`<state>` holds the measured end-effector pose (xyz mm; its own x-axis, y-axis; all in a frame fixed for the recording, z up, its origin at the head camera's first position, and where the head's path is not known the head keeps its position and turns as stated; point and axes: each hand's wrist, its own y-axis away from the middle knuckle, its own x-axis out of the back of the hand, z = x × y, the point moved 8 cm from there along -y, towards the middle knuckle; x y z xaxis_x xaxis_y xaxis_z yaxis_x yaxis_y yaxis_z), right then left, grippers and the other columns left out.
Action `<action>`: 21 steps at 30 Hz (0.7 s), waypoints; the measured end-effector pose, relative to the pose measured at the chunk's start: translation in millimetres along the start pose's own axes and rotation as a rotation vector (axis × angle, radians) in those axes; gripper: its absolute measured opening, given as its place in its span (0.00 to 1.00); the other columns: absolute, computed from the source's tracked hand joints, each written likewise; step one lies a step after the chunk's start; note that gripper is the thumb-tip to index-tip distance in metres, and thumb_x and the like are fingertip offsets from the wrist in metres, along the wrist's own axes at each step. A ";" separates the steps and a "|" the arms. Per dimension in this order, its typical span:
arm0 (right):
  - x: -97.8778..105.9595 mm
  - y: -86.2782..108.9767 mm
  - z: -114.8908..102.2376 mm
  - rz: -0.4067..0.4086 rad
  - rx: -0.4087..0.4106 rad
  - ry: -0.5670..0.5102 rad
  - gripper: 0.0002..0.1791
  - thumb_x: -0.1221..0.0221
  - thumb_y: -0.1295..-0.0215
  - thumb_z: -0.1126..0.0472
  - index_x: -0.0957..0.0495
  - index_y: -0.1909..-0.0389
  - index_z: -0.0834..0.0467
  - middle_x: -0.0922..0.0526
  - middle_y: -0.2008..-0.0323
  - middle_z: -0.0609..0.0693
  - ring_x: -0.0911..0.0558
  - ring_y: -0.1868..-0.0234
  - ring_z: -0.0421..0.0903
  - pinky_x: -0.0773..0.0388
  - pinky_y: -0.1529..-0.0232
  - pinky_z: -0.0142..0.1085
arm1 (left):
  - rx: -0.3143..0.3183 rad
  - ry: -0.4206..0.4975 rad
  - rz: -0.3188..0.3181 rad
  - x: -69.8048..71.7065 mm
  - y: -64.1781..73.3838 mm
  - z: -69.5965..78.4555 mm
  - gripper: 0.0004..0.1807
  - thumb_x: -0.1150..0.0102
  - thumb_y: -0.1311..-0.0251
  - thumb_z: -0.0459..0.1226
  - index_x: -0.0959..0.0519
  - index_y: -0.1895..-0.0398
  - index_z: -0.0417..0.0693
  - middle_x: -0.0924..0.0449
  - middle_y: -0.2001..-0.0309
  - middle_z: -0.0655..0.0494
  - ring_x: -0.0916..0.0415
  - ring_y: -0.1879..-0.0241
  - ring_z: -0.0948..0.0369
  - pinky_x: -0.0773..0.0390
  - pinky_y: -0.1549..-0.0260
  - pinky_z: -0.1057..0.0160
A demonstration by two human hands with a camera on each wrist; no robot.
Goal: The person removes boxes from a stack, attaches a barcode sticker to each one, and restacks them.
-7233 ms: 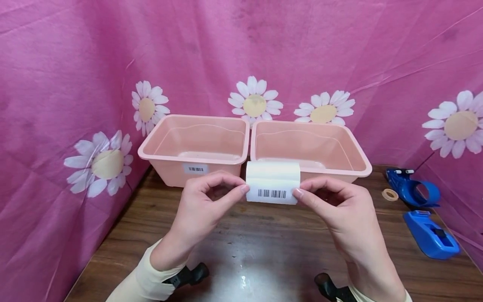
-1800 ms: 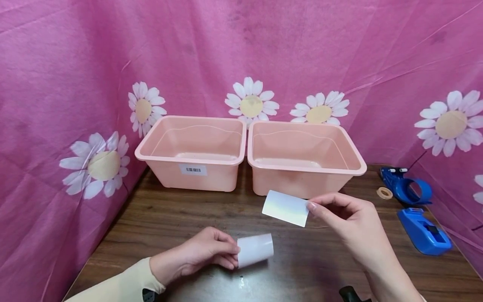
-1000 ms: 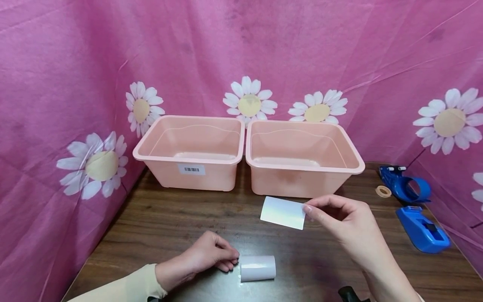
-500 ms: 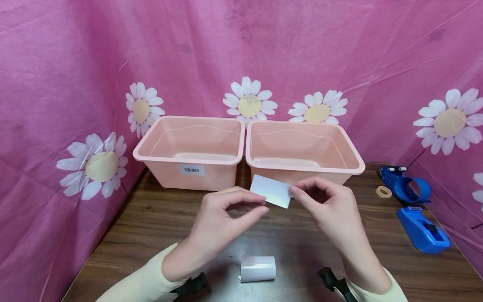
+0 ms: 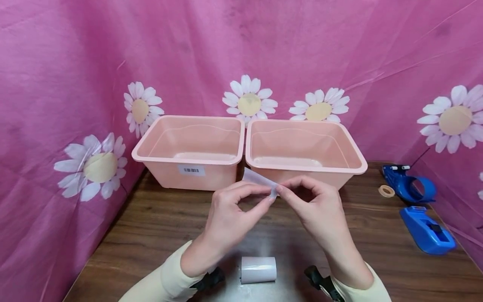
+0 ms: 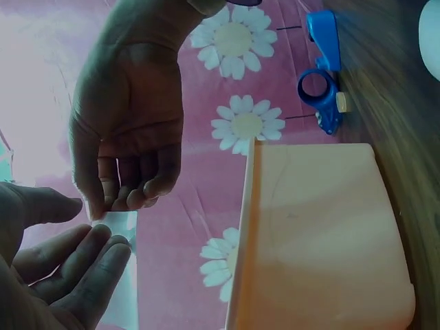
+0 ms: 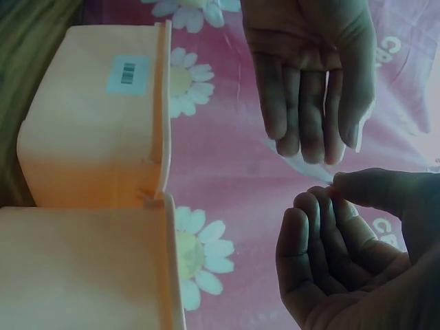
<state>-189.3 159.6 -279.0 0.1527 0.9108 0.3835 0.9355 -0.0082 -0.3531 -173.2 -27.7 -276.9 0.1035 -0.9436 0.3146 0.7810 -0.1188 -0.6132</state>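
Over the right pink bin's front, my right hand [image 5: 315, 205] pinches the right end of a small white label [image 5: 257, 178] between thumb and fingertips. The label is tilted, with its right corner bent down. My left hand [image 5: 235, 212] reaches in from the other side, its fingertips at that bent corner. In the left wrist view the left thumb [image 6: 58, 208] stands apart from the nearly straight fingers [image 6: 96, 275], which overlap the label. A curled piece of white label paper [image 5: 258, 269] lies on the table below the hands.
Two pink bins stand side by side at the back; the left bin [image 5: 170, 175] bears a barcode label [image 5: 191, 170], the right bin [image 5: 345, 171] is beside it. At right are two blue tape dispensers, one round [image 5: 422, 189], one low [image 5: 428, 233], and a tan ring [image 5: 386, 191].
The left hand let go of the curled paper onto the table and rose to the label. The right hand moved left with the label, whose corner is now bent.
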 end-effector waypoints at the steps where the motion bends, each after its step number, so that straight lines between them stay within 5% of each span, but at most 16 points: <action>1: -2.1 0.0 0.2 -0.012 -0.005 -0.013 0.02 0.22 0.29 0.58 0.06 0.61 0.51 0.07 0.67 0.43 0.15 0.66 0.36 0.18 0.63 0.27 | -0.006 -0.010 0.003 0.3 -0.2 -0.3 0.07 0.20 0.35 0.33 0.04 0.56 0.47 0.04 0.58 0.59 0.08 0.55 0.65 0.10 0.55 0.66; 13: -9.4 4.9 -0.5 -0.008 -0.041 -0.045 0.03 0.22 0.30 0.57 0.04 0.59 0.52 0.05 0.65 0.47 0.12 0.64 0.35 0.16 0.62 0.27 | -0.023 0.001 -0.007 0.6 -1.7 -3.7 0.07 0.21 0.35 0.31 0.05 0.54 0.46 0.04 0.58 0.57 0.08 0.57 0.64 0.08 0.56 0.66; 21: -11.1 6.5 -1.5 -0.008 -0.042 -0.100 0.03 0.22 0.30 0.60 0.04 0.59 0.54 0.04 0.64 0.49 0.10 0.63 0.34 0.13 0.62 0.27 | -0.102 -0.031 0.038 2.6 -0.8 0.8 0.07 0.21 0.36 0.30 0.05 0.56 0.45 0.04 0.59 0.56 0.07 0.58 0.63 0.09 0.56 0.67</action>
<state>-184.4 148.8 -284.2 0.1149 0.9475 0.2983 0.9494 -0.0164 -0.3136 -173.1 -29.8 -275.0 0.1517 -0.9383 0.3109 0.7095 -0.1156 -0.6952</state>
